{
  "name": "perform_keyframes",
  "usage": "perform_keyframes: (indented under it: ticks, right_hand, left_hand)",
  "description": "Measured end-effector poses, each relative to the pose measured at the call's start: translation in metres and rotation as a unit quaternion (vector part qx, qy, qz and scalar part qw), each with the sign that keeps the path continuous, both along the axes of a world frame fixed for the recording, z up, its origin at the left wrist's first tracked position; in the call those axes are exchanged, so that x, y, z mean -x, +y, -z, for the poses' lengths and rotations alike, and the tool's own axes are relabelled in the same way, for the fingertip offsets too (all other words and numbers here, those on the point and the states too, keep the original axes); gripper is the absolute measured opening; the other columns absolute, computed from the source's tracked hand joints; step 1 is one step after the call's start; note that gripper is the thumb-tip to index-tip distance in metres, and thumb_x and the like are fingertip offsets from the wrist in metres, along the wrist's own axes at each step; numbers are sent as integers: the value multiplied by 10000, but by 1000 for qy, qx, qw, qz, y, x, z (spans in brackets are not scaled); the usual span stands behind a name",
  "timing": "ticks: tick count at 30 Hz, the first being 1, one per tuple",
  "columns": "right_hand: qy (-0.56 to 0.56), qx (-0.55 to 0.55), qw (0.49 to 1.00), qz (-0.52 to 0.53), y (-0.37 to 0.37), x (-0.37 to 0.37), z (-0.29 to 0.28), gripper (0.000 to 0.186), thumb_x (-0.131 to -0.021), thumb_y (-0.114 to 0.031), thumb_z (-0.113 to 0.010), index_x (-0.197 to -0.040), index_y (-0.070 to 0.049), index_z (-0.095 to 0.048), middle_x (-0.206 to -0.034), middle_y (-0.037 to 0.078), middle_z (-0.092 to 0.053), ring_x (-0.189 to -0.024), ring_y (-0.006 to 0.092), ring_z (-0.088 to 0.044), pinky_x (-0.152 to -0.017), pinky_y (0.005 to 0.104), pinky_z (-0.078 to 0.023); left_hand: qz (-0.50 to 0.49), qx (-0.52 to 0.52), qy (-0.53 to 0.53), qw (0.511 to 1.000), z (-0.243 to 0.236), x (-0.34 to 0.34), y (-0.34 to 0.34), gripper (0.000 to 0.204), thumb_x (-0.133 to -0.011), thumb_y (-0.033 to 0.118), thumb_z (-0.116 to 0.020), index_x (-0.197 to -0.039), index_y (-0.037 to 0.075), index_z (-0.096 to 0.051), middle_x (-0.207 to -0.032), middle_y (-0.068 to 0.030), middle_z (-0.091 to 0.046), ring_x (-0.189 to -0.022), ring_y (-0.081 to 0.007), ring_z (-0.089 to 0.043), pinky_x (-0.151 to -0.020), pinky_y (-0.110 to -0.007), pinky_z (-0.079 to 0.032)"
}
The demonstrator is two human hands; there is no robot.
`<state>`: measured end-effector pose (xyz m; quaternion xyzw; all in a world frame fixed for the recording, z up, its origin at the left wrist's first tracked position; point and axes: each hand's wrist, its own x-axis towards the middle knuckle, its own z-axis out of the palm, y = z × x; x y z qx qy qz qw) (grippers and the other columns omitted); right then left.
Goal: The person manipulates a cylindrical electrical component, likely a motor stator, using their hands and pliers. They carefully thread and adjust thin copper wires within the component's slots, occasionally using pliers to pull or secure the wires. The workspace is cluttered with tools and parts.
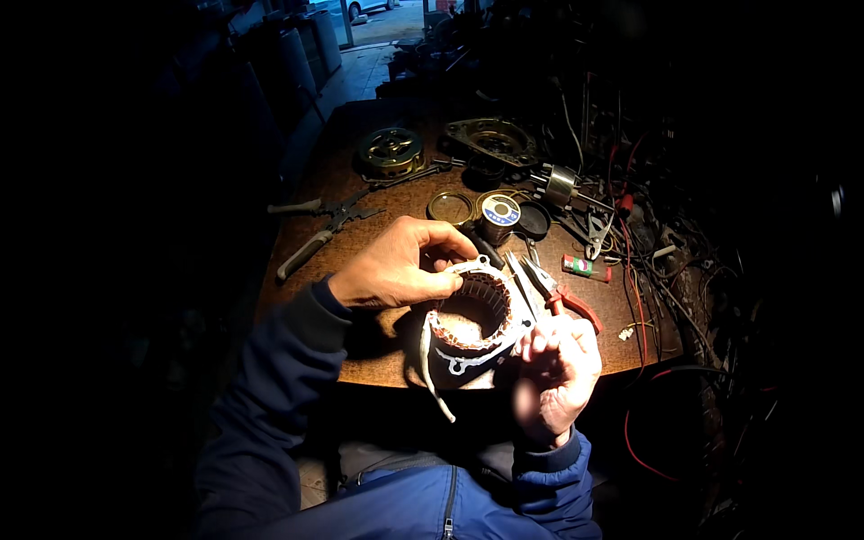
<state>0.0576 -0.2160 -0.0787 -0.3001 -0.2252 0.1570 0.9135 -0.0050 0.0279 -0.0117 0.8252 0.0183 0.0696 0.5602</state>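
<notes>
My left hand (405,265) grips the upper left rim of a metal stator housing (515,308), with copper windings (499,335) inside and a pale sleeved lead (427,369) hanging down its left side. My right hand (558,373) is curled at the housing's right corner; what its fingers hold, if anything, I cannot make out. Just beyond it lie silver tweezers (520,283) and red-handled pliers (580,306).
Wire strippers (319,234) lie on the wooden table (288,306). Behind are a brass-coloured round part (391,148), a flanged housing (490,135), a solder spool (499,209), a silver cylinder (562,184) and a small red-green tube (585,266). Tangled cables (639,297) run along the right.
</notes>
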Motion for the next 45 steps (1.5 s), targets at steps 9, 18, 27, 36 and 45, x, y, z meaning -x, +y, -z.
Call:
perform_keyframes:
  ticks: [9, 18, 27, 36, 45]
  right_hand:
    - [6, -9, 1000, 8, 1, 1, 0, 120, -1057, -93, -553, -984, 2, -560, -931, 112, -584, -794, 184, -562, -708, 331, -495]
    - [6, 1, 1000, 19, 3, 3, -1, 106, -1051, -85, -551, -982, -3, -551, -923, 110, -579, -783, 182, -558, -712, 339, -498]
    - [3, 31, 999, 26, 1, 4, -4, 127, -1045, -120, -571, -974, -24, -527, -922, 112, -579, -779, 188, -544, -728, 343, -487]
    - [17, 34, 999, 25, 1, 6, -7, 151, -1042, -138, -593, -967, -39, -507, -908, 102, -565, -774, 188, -527, -731, 341, -477]
    - [-10, 28, 999, 14, 2, 4, -3, 168, -1031, -140, -597, -942, -49, -488, -881, 96, -536, -763, 194, -507, -712, 334, -457]
  left_hand:
    - [-37, -2, -20, 999, 4, -3, -11, 273, -892, 64, -836, -1142, -15, -761, -1023, -32, -753, -857, -70, -631, -794, -244, -530]
    - [-95, -119, -109, 982, 11, -2, -20, 166, -933, 110, -823, -1058, 5, -796, -980, -88, -781, -889, -147, -727, -788, -296, -580]
    - [-88, -75, -34, 993, -1, -2, -20, 182, -922, 108, -823, -1064, -1, -790, -1006, -66, -778, -897, -107, -706, -791, -277, -569]
    - [-55, 41, -27, 997, 5, -9, -15, 139, -1009, 98, -747, -1082, -17, -772, -1050, -59, -771, -926, -94, -685, -832, -259, -561]
    - [-65, 25, -59, 996, 14, -13, -18, 130, -990, 110, -775, -1040, -10, -774, -954, -40, -769, -844, -82, -681, -767, -249, -563]
